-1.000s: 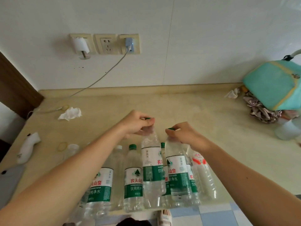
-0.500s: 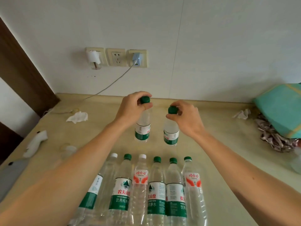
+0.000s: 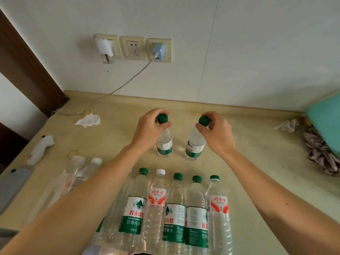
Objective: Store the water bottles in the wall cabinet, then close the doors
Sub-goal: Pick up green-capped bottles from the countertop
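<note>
My left hand (image 3: 149, 129) grips the neck of a green-capped water bottle (image 3: 164, 146) with a green label, held upright above the beige countertop (image 3: 257, 162). My right hand (image 3: 217, 133) holds a second, similar green-capped bottle (image 3: 195, 147) by its neck, a short gap to the right. Both hang over the counter's middle. Below them, at the near edge, stands a row of several clear bottles (image 3: 174, 214), most with green caps and green labels, some with white caps or red labels. No wall cabinet is in view.
A white tiled wall carries three sockets with a charger (image 3: 158, 52) and cable. Crumpled tissues (image 3: 89, 120) and a white object (image 3: 41, 150) lie at left, a teal bag (image 3: 325, 122) with grey cloth at right. A dark wooden frame (image 3: 27, 63) borders the left.
Both hands have lifted the two bottles out of the row and carried them up and away from me; the bottles are now a bit further apart. The view has tilted upward.
</note>
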The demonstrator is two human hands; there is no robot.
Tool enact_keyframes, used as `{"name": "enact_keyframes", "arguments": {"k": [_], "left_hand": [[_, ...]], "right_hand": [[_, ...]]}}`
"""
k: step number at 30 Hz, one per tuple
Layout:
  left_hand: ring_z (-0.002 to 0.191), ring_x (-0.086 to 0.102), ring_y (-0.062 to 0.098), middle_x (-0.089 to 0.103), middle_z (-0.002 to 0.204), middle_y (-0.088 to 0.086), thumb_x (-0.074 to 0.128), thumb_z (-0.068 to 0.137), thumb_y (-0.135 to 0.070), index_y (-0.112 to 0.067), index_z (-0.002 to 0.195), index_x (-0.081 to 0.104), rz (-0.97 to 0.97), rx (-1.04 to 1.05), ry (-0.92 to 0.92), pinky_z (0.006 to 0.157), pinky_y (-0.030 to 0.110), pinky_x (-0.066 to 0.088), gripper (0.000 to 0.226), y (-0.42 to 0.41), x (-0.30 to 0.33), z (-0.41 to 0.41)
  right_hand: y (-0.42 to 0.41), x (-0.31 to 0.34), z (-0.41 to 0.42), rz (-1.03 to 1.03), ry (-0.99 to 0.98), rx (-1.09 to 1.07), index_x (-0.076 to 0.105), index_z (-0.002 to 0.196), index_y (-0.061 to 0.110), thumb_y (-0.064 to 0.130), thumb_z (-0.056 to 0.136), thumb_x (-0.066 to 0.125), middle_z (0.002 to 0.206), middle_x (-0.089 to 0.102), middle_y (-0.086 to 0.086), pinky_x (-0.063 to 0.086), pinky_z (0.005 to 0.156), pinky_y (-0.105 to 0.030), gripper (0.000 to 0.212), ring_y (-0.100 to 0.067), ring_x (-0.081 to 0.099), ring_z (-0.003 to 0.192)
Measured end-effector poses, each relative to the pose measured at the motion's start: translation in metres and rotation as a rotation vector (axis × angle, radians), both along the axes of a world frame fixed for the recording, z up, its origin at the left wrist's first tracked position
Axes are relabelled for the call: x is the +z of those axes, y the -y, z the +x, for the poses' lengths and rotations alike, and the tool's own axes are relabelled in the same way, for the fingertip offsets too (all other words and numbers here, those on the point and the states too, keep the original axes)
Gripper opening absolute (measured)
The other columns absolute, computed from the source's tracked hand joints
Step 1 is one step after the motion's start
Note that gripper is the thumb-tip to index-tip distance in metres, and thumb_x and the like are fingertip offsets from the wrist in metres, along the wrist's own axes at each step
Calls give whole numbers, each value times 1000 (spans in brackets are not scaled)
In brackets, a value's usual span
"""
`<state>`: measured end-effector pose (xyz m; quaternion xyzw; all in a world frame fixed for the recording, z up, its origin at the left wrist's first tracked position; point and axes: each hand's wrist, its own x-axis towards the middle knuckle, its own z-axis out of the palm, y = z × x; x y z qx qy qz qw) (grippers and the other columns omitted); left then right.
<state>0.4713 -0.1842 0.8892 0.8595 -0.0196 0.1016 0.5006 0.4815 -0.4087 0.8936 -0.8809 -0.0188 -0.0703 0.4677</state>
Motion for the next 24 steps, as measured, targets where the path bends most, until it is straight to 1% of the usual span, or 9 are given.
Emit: {"name": "enact_keyframes", "arguments": {"k": [3,5,7,9,11,14,18,21,24], "left_hand": [[111,63,16,66,121,-3,81,84,-19,-17,125,62,24,-21,-21,104,37,50,45,-2,-4,1],[118,57,13,60,131,-5,85,79,-27,-22,139,50,32,-24,-98,107,30,45,69,-3,-11,0],[122,54,15,55,138,-4,88,75,-29,-23,148,35,9,-12,-200,106,32,43,91,-4,-25,-3],[122,56,18,56,137,-4,90,73,-29,-25,151,29,-36,9,-275,106,38,46,99,-4,-44,-8],[118,59,16,58,131,-6,91,72,-28,-28,146,31,-78,43,-322,103,42,51,95,-1,-63,-13],[115,62,16,58,127,-6,90,72,-21,-28,143,31,-143,92,-337,97,38,55,92,6,-86,-16],[107,62,4,59,117,-19,88,73,-18,-35,137,32,-168,169,-302,75,6,49,87,15,-98,-13],[108,61,12,59,120,-10,86,74,-18,-32,137,34,-142,177,-271,77,11,48,82,17,-99,-11],[108,61,15,59,122,-7,85,75,-19,-31,137,35,-127,163,-245,81,18,48,81,21,-93,-13]], "right_hand": [[2,-8,0,54,-25,21,62,117,24,29,87,75,98,65,18,46,80,-16,33,-9,61,100],[5,-20,0,86,-84,50,56,128,26,37,82,80,110,64,18,46,85,-18,53,-6,59,105],[10,-38,-1,112,-194,71,45,140,29,42,74,85,120,62,15,49,84,-21,78,-8,60,107],[15,-59,-1,145,-324,89,37,145,30,40,68,90,125,60,12,55,91,-34,94,-15,62,113],[18,-79,-1,162,-406,106,34,146,29,38,65,93,132,58,9,52,101,-46,100,-18,60,119],[18,-100,-2,187,-429,112,37,145,25,35,66,93,135,58,7,51,102,-47,98,-17,59,121],[14,-113,2,225,-377,115,47,133,28,27,72,91,121,65,14,55,92,-32,75,-4,64,109],[10,-112,2,205,-353,110,53,122,35,31,73,89,107,69,20,51,76,-18,62,6,65,94],[8,-108,-3,214,-321,91,56,123,31,27,73,89,106,70,17,52,75,-20,60,3,66,93]]}}
